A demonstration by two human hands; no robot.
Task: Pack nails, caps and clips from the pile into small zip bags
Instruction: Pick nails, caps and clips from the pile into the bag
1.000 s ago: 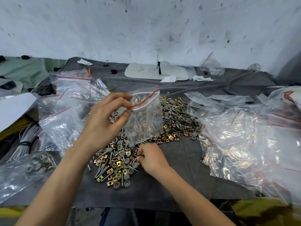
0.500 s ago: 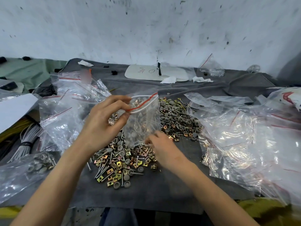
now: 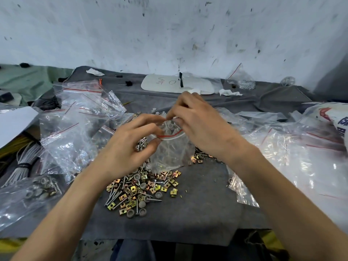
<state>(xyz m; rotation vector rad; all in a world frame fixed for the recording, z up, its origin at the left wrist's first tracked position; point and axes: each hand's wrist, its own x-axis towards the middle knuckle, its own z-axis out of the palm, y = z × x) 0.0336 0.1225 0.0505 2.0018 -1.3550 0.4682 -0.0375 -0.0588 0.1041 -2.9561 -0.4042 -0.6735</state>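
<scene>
Grey-clothed tabletop (image 3: 207,204), centre frame: fingers of the right hand (image 3: 203,129) bunch at the mouth of a small clear red-striped zip bag (image 3: 169,153), grip unclear; the left hand (image 3: 128,147) pinches its rim above the pile of nails, caps, clips (image 3: 143,189).

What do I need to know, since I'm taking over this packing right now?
Left hand pinches the zip bag by its open mouth, upright at the pile.
Right hand: fingertips bunched at that mouth; what they pinch is unclear.
Done: this bag is partly filled; a filled bag lies far left.
Left: the pile's remainder, then sealing.
</scene>
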